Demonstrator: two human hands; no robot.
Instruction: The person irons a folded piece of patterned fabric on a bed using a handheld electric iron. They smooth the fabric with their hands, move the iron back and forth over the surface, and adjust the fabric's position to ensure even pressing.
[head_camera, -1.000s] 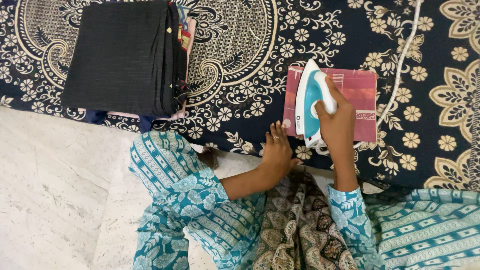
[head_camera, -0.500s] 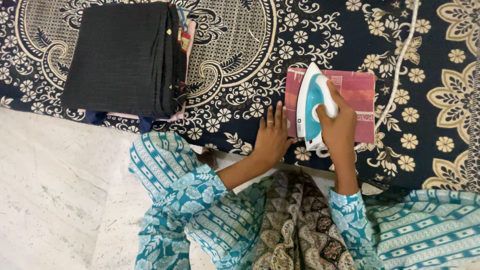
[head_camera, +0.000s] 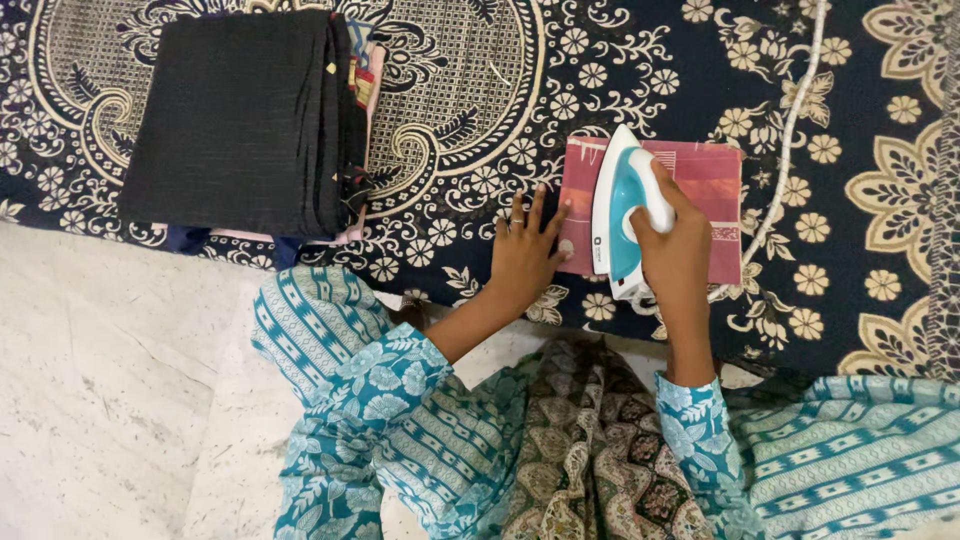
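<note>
Stack (head_camera: 240, 120) done at the rug's (head_camera: 850, 120) left edge; our right hand (head_camera: 675, 250) grips the iron (head_camera: 615, 215) on the cloth (head_camera: 710, 190), left hand (head_camera: 522, 255) flat, splayed beside it.

An iron (head_camera: 622, 208) stands on a folded cloth (head_camera: 704, 205), which lies on a patterned blanket (head_camera: 480, 90) spread over the floor (head_camera: 100, 380). The right hand (head_camera: 676, 250) grips the iron's handle. The left hand (head_camera: 524, 252) lies flat on the blanket, fingertips touching the cloth's left edge. Well to the left, a stack of folded clothes (head_camera: 245, 120) sits on the blanket. A cord (head_camera: 790, 130) runs just right of the cloth.
</note>
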